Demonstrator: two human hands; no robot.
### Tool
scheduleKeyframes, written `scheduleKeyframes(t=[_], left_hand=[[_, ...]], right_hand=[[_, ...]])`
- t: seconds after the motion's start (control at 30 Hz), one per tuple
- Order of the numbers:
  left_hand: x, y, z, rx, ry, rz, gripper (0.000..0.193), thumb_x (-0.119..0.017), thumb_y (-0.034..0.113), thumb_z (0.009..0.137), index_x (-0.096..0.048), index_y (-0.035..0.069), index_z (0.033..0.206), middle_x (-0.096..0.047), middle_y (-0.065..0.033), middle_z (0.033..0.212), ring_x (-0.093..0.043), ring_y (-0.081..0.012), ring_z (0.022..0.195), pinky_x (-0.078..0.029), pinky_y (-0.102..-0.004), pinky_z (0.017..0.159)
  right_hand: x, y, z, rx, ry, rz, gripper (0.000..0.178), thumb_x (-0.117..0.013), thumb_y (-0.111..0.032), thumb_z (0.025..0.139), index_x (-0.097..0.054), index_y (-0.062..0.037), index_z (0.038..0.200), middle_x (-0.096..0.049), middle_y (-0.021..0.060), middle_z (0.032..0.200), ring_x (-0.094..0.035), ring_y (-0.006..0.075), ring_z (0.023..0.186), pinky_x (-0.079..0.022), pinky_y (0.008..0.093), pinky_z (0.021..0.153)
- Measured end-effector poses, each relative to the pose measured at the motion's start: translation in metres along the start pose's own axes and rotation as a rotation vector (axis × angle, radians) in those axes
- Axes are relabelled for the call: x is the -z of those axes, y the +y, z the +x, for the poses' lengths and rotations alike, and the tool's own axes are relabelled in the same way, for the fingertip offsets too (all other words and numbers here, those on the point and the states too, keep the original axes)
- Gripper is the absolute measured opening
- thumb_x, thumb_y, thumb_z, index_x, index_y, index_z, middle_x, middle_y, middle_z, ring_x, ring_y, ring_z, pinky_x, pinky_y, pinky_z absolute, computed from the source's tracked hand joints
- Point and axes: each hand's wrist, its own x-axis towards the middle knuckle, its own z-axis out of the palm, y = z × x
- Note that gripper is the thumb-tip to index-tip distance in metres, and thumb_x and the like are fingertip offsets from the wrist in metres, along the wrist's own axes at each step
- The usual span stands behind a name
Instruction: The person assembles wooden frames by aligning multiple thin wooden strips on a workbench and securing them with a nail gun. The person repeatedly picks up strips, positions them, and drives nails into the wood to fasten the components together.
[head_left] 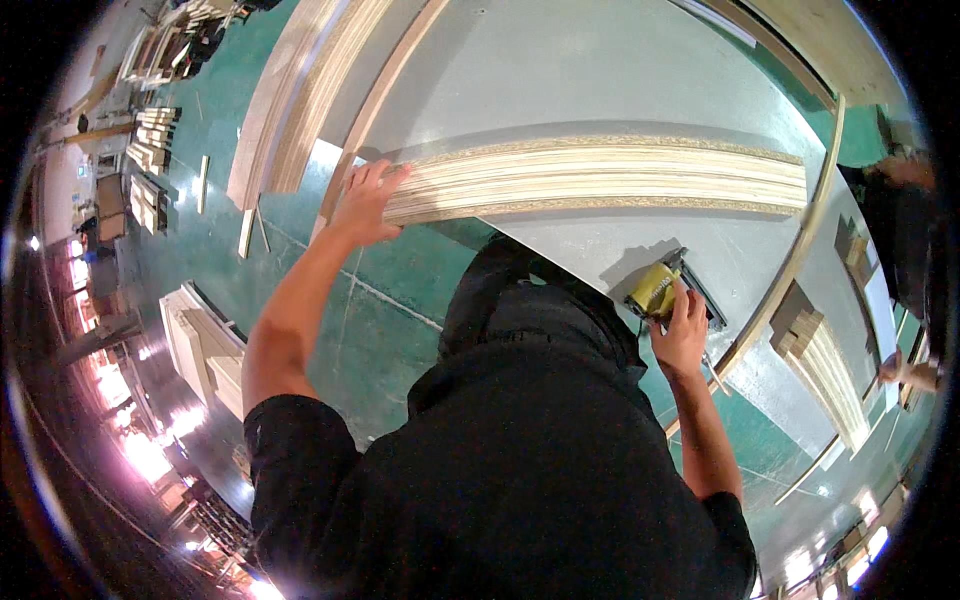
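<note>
The tabletop (560, 60) has bare grey surface on the far side of the strip stack (600, 180), and a narrower bare area between the stack and the near edge. The stack lies lengthwise across the tabletop, its left end projecting past the near edge above the green floor (400, 275). A long wooden strip (828, 190) bounds the open room on the right; a second wooden strip (392, 85) bounds it on the left. The left arm is extended forward and outward, the left hand (368, 205) touching the stack's left end, thumb apart from fingers; whether that grip is clamped cannot be told. The right forearm reaches forward, and the right hand (682, 330) has its grip closed on a yellow-and-black nail gun (655, 288) at the near edge, right of the stack's middle; contact between tool and tabletop cannot be confirmed.
</note>
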Motion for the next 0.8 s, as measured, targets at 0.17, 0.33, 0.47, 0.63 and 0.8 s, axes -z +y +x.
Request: scheduleKeyframes(t=[0.17,0.33,0.47,0.63,0.8], left_hand=[[-0.007,-0.008,-0.006,-0.033,0.066,-0.066,0.105,-0.088,0.025,0.055,-0.048,0.026,0.152,-0.042,-0.0179,0.149,-0.038,-0.0391,0.14,-0.029,-0.0529,0.118],[-0.014,-0.022,-0.008,-0.099,0.129,-0.162,0.101,-0.084,0.026,0.057,-0.048,0.028,0.152,-0.042,-0.0179,0.149,-0.038,-0.0397,0.14,-0.03,-0.0526,0.116],[-0.015,-0.024,-0.007,-0.115,0.142,-0.197,0.1,-0.083,0.029,0.059,-0.048,0.028,0.152,-0.044,-0.0173,0.147,-0.039,-0.0388,0.139,-0.029,-0.0541,0.115],[-0.03,-0.031,-0.006,-0.144,0.231,-0.227,0.101,-0.085,0.03,0.057,-0.048,0.031,0.151,-0.047,-0.0157,0.142,-0.04,-0.0384,0.137,-0.029,-0.0539,0.113],[-0.038,-0.039,-0.006,-0.164,0.312,-0.21,0.104,-0.088,0.031,0.054,-0.047,0.033,0.15,-0.049,-0.0122,0.139,-0.042,-0.0352,0.133,-0.032,-0.052,0.109]], right_hand=[[-0.008,-0.004,0.005,-0.092,-0.048,-0.117,0.08,-0.074,-0.005,0.073,-0.042,-0.0104,0.146,-0.051,0.0211,0.127,-0.058,0.0431,0.113,-0.046,0.053,0.093],[0.018,-0.038,0.036,-0.322,-0.192,-0.022,0.078,-0.08,-0.017,0.076,-0.043,-0.0033,0.144,-0.056,0.0235,0.117,-0.061,0.0481,0.103,-0.05,0.0512,0.09],[0.076,-0.094,0.067,-0.577,-0.574,0.361,0.052,-0.073,-0.015,0.079,-0.061,0.0002,0.128,-0.069,0.0146,0.109,-0.067,0.0202,0.094,-0.054,0.0357,0.08],[0.082,-0.22,0.092,-0.074,-0.693,0.566,0.052,-0.074,-0.012,0.076,-0.064,-0.0048,0.126,-0.067,0.0076,0.106,-0.065,0.0202,0.092,-0.054,0.0346,0.078],[0.04,-0.308,0.139,0.521,-0.699,-0.059,0.045,-0.072,-0.004,0.074,-0.064,-0.0052,0.118,-0.063,0.0147,0.109,-0.063,0.0374,0.1,-0.052,0.0434,0.087]])
